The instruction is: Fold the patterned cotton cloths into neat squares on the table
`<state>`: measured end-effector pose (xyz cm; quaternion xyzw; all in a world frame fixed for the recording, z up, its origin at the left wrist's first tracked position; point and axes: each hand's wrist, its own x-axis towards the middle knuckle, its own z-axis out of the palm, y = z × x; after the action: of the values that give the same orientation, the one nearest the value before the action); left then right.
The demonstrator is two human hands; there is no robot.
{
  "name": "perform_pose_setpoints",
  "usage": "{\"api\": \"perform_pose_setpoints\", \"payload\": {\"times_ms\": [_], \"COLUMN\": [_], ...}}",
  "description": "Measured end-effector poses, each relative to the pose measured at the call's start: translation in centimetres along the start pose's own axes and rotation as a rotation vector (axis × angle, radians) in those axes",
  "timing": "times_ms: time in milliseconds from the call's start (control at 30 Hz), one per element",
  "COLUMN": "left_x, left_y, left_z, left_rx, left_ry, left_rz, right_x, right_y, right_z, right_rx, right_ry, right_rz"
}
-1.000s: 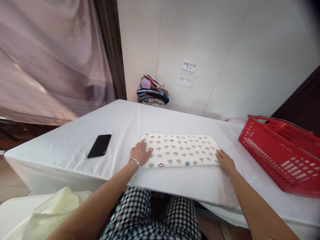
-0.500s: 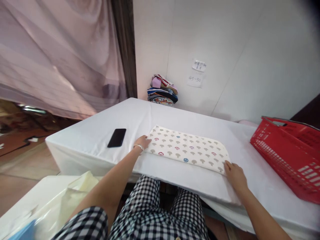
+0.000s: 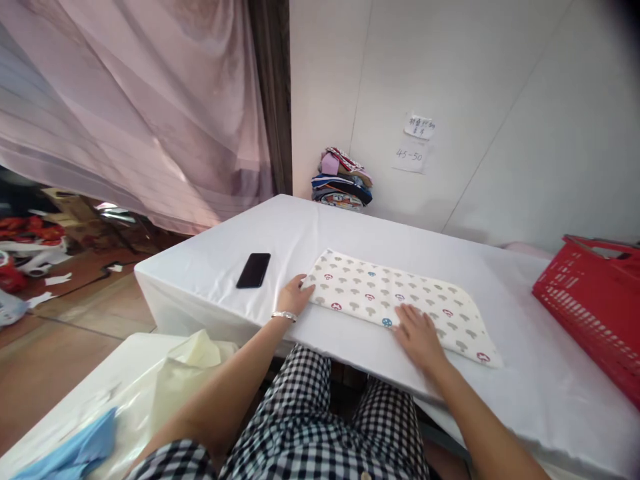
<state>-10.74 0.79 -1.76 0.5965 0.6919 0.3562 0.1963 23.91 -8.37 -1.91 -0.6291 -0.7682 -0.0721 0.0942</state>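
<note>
Both hands [image 3: 419, 335] flat on folded cloth [image 3: 400, 303], seemingly pressing.

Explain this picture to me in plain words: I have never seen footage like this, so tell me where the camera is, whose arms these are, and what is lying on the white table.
The camera sits on a person's head and looks forward and down, so the two bare arms coming in from the bottom are that person's own. No machine is involved. The checked cloth below is their clothing.

The left hand, with a bracelet at the wrist, rests at the left end of a folded cloth with a mushroom print. The right hand lies flat on the cloth's near edge. Neither hand has a closed grip on anything; both press or touch with open fingers.

Also on the white table: a black phone to the left of the cloth, a red basket at the right edge, and a pile of colourful fabrics at the far side against the wall.
</note>
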Motion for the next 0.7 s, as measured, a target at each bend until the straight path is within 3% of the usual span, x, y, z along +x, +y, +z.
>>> {"api": "perform_pose_setpoints", "payload": {"times_ms": [133,367,567,700], "left_x": [0.1,1.0,0.1,0.6], "left_y": [0.1,0.0,0.1,0.9], "left_z": [-0.2,0.0,-0.8,-1.2], "left_rx": [0.023,0.089,0.097,0.239], "left_ry": [-0.068,-0.054,-0.112,-0.205], "left_rz": [0.023,-0.037,0.011,-0.015], "right_x": [0.1,0.0,-0.1,-0.2], "right_y": [-1.3,-0.8,-0.8,-0.6], "right_z": [0.8,1.1,1.4,1.8], "right_rx": [0.024,0.028,0.033,0.034], "right_ry": [-0.029,-0.03,0.007,0.041], "right_rz": [-0.006,0.0,-0.007,-0.015]}}
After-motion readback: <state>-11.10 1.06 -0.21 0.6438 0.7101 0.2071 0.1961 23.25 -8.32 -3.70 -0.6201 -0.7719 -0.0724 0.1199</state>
